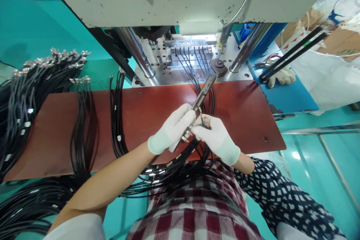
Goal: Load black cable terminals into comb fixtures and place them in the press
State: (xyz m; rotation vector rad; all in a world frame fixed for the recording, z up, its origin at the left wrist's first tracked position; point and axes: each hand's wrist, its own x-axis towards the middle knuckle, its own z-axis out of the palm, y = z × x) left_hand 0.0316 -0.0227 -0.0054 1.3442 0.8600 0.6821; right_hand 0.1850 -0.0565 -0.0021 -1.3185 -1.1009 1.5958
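Both my hands wear white gloves and meet over the middle of the brown work board (84,120). My left hand (173,129) grips a long metal fixture bar (204,90) that slants up toward the press. My right hand (215,137) pinches a cable end with a small connector (205,120) against the bar's lower end. Black cables (194,71) run from my hands up into the mould block (191,54) under the press.
Bundles of black cables with metal terminals (36,82) lie at the left, and another bundle (118,116) drapes over the board. The grey press head (180,0) and two steel columns (135,50) stand ahead. A glove and pliers (277,71) rest on the blue surface right.
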